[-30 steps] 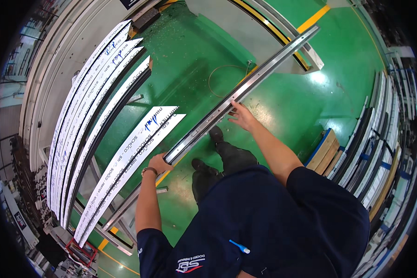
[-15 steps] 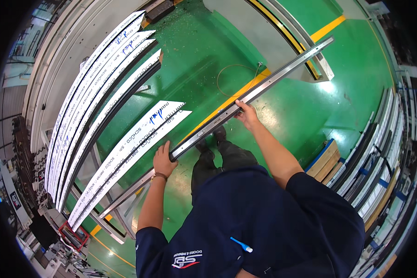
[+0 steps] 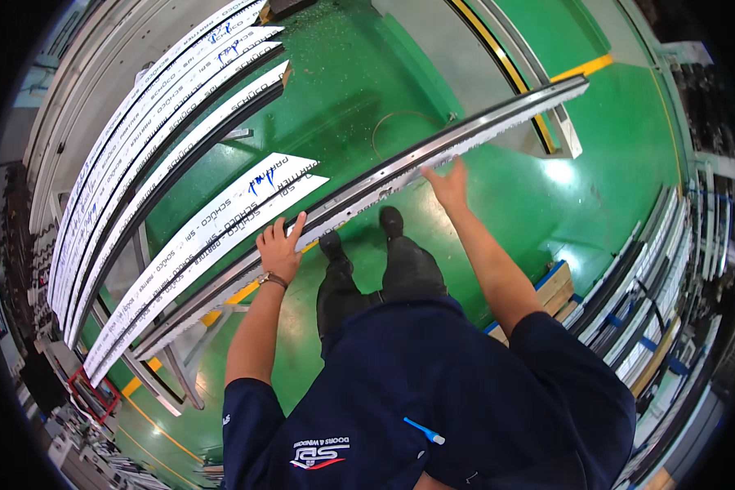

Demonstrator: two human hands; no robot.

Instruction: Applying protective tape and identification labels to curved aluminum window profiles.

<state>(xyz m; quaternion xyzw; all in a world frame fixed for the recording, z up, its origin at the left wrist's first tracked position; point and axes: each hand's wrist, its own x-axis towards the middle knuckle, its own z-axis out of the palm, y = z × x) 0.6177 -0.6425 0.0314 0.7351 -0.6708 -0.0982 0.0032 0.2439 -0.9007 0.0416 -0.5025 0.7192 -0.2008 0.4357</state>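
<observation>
A long, straight metal profile (image 3: pixel 498 122) runs slantwise before me, from the upper right to the lower left. Its upper face is silvery with small holes, and its near side carries whitish film with dark print. My left hand (image 3: pixel 280 251) grips it left of the middle, fingers on the near side and top. Further right, my right hand (image 3: pixel 447 184) holds the near lower side, with the fingertips partly hidden by the profile. Beyond my left hand lies a curved profile (image 3: pixel 212 224) in white printed film with blue handwriting.
More curved, film-wrapped profiles (image 3: pixel 163 106) lie side by side at the upper left. A metal support leg (image 3: pixel 567 135) stands under the profile's right end. Racks of long bars (image 3: pixel 629 302) and wooden pieces (image 3: pixel 554 292) stand at the right. The green floor (image 3: pixel 498 245) has yellow lines.
The straight profile has rolled, so its film-covered near side now shows. My hands have shifted their hold along with it, the right one now lower on the near side. The view has shifted slightly.
</observation>
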